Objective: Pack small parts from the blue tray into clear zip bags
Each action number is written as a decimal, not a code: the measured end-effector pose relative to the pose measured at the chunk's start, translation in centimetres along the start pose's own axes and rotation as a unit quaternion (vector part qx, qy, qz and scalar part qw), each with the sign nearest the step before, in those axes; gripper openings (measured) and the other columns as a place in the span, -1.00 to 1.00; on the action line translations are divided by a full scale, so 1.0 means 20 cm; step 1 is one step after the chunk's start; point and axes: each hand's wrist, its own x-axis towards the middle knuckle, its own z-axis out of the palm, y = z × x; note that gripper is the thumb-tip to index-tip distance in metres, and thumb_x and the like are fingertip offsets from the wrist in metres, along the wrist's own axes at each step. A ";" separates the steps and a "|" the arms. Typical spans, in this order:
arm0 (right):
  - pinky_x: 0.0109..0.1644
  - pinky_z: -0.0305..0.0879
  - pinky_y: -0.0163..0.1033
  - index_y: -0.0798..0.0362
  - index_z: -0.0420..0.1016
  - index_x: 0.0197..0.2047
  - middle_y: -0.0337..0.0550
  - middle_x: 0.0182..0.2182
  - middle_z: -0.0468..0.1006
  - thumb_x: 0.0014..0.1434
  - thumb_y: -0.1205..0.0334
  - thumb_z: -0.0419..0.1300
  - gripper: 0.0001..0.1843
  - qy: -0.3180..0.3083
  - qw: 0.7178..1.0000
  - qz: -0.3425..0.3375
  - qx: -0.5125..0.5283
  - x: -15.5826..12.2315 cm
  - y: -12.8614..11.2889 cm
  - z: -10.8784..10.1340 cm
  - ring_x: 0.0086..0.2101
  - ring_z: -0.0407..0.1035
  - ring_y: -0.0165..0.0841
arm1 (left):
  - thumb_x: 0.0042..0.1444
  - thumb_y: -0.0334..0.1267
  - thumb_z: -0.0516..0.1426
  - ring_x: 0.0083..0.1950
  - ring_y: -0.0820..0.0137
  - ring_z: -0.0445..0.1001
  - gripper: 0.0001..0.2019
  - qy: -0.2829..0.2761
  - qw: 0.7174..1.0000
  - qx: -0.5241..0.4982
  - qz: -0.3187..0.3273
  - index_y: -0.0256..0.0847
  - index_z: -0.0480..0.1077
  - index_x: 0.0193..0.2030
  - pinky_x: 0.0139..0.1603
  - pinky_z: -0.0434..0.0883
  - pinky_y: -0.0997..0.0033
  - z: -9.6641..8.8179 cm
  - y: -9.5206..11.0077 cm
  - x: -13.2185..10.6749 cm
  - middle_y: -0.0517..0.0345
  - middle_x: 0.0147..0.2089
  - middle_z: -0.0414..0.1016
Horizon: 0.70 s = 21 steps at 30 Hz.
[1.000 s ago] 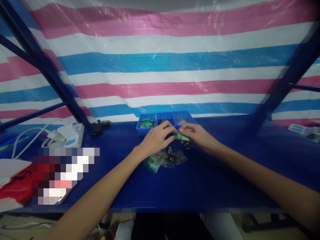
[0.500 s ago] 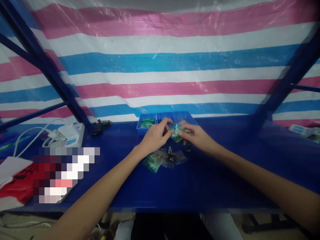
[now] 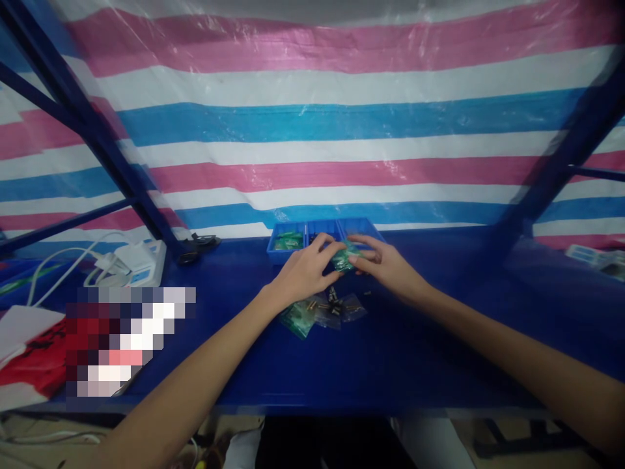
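Observation:
A small green-tinted clear plastic bag point(image 3: 343, 259) is held up between my two hands, in front of the blue trays. My right hand point(image 3: 388, 266) pinches its right side between thumb and fingers. At its left side, my left hand point(image 3: 307, 268) curves thumb and forefinger round the bag's edges. What lies inside the bag is too blurred to name. Below my hands are another green plastic bag point(image 3: 299, 319), a pile of small dark metal parts point(image 3: 334, 303) and a small clear bag point(image 3: 352, 307) with a brass-coloured piece.
Behind my hands stand joined blue trays; the left tray point(image 3: 271, 247) contains green bags. At the left lie a white power strip point(image 3: 155, 264) with cables, a red bag point(image 3: 34, 361) and a pixelated object. Blue frame posts rise on both sides before a striped sheet point(image 3: 312, 124).
My left thumb has moved down and the left fingers have spread round the bag. The right fingers have shifted on it. An orange bit under my right hand no longer shows.

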 end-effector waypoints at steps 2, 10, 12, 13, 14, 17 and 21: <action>0.06 0.44 0.08 -0.01 0.32 0.30 -0.03 -0.11 0.66 0.18 0.07 0.32 -0.35 -0.003 1.000 -0.011 -0.011 0.00 0.01 0.00 -0.13 0.53 -0.16 | 0.32 -0.23 0.12 -0.13 0.33 0.50 -0.62 0.017 1.000 0.009 -0.007 -0.13 0.28 0.25 -0.15 0.53 0.25 0.00 0.00 0.00 -0.05 0.20 0.31; -0.01 0.45 -0.04 -0.02 0.54 0.10 -0.06 -0.02 0.62 0.20 0.05 0.29 -0.58 -0.036 0.990 -0.095 -0.098 0.01 0.04 0.01 -0.06 0.51 -0.15 | 0.40 -0.34 0.03 0.02 0.30 0.48 -0.79 0.097 0.994 -0.041 0.006 -0.20 0.37 0.11 0.05 0.49 0.21 0.00 0.01 0.01 0.03 0.00 0.42; -0.22 0.43 -0.13 0.02 0.57 0.03 -0.10 -0.17 0.64 0.23 0.01 0.24 -0.62 -0.040 0.985 -0.091 -0.138 0.00 0.03 0.02 -0.27 0.49 -0.24 | 0.40 -0.32 0.04 0.00 0.31 0.49 -0.79 0.108 0.993 -0.054 -0.001 -0.21 0.35 0.12 0.05 0.48 0.22 0.00 0.01 0.02 0.03 -0.01 0.44; -0.30 0.37 -0.17 0.04 0.59 -0.02 -0.14 -0.27 0.62 0.26 -0.02 0.21 -0.64 -0.038 0.982 -0.092 -0.163 0.00 0.03 0.02 -0.37 0.44 -0.29 | 0.40 -0.31 0.06 -0.01 0.32 0.49 -0.78 0.110 0.992 -0.060 -0.005 -0.21 0.34 0.13 0.04 0.49 0.23 0.00 0.01 0.02 0.03 0.00 0.44; -0.35 0.31 -0.20 0.06 0.60 -0.09 -0.18 -0.36 0.58 0.29 -0.03 0.17 -0.64 -0.036 0.977 -0.096 -0.185 -0.01 0.03 0.02 -0.44 0.37 -0.33 | 0.39 -0.31 0.07 -0.02 0.32 0.50 -0.77 0.111 0.992 -0.066 -0.006 -0.21 0.32 0.15 0.03 0.50 0.24 0.00 0.01 0.02 0.02 0.01 0.44; -0.40 0.16 -0.24 0.08 0.59 -0.22 -0.24 -0.48 0.45 0.34 -0.05 0.09 -0.60 -0.033 0.969 -0.114 -0.218 -0.02 0.03 0.02 -0.51 0.21 -0.39 | 0.35 -0.32 0.10 -0.02 0.31 0.49 -0.70 0.103 0.991 -0.085 0.009 -0.20 0.27 0.20 0.03 0.51 0.21 0.00 0.02 0.02 -0.04 0.09 0.40; -0.45 0.08 -0.26 0.09 0.57 -0.27 -0.29 -0.54 0.36 0.32 -0.07 0.11 -0.60 -0.035 0.970 -0.107 -0.217 -0.02 0.01 0.02 -0.54 0.12 -0.43 | 0.29 -0.35 0.13 0.19 0.20 0.41 -0.53 0.070 0.992 -0.101 0.040 -0.14 0.20 0.31 0.13 0.49 0.12 -0.01 0.03 0.02 -0.10 0.24 0.28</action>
